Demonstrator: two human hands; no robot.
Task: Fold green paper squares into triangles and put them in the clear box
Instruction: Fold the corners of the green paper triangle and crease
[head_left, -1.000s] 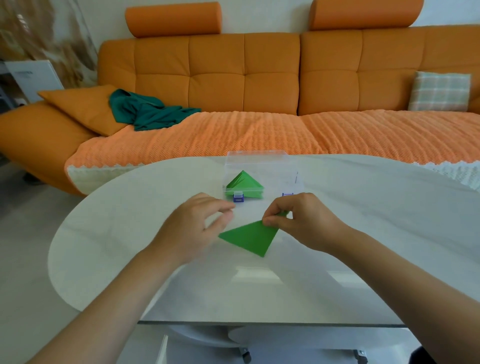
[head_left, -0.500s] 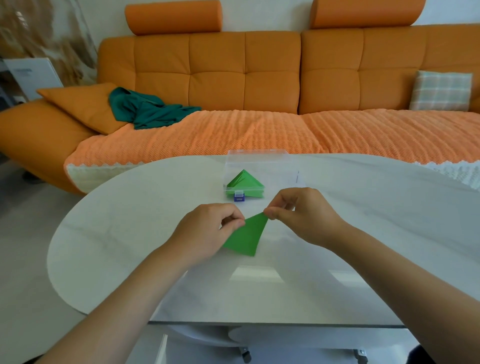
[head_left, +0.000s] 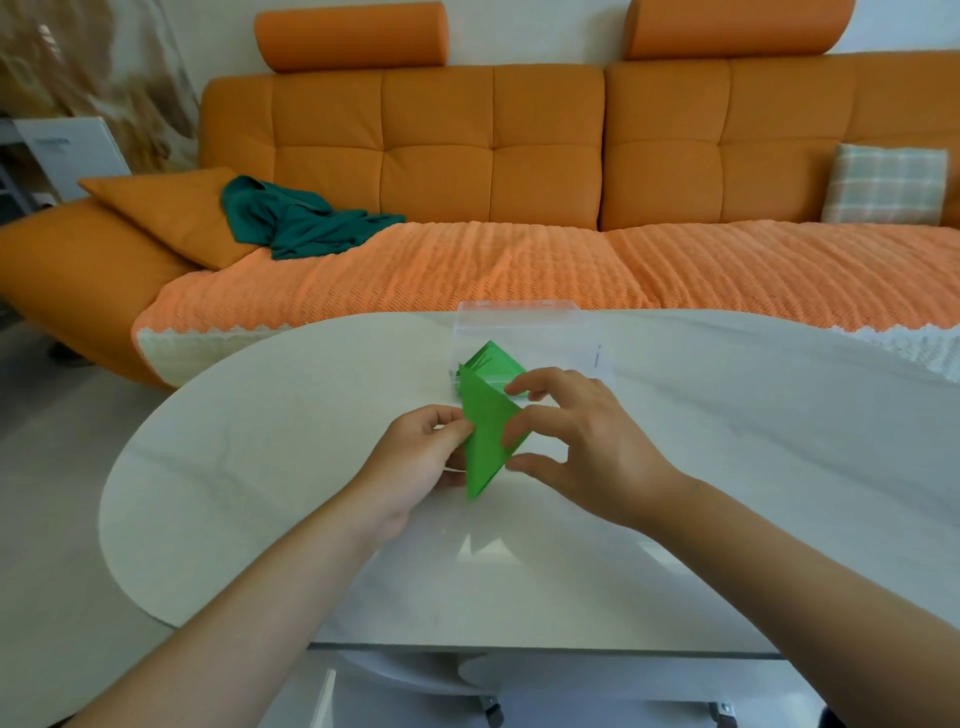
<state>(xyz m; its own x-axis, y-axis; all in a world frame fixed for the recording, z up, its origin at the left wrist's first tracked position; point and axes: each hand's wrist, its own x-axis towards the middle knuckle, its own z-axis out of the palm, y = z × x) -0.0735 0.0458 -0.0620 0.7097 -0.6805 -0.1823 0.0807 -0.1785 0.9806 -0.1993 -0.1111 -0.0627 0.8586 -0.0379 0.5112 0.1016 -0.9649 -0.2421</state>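
White oval tabletop (head_left: 234, 467) lies open on both sides; a clear plastic box (head_left: 519, 325) stands far-centre, in the way.

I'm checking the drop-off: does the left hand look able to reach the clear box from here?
Likely yes: the left hand, pinching the green triangle, is just short of the clear box and nothing lies between them. Its lid is hard to see.
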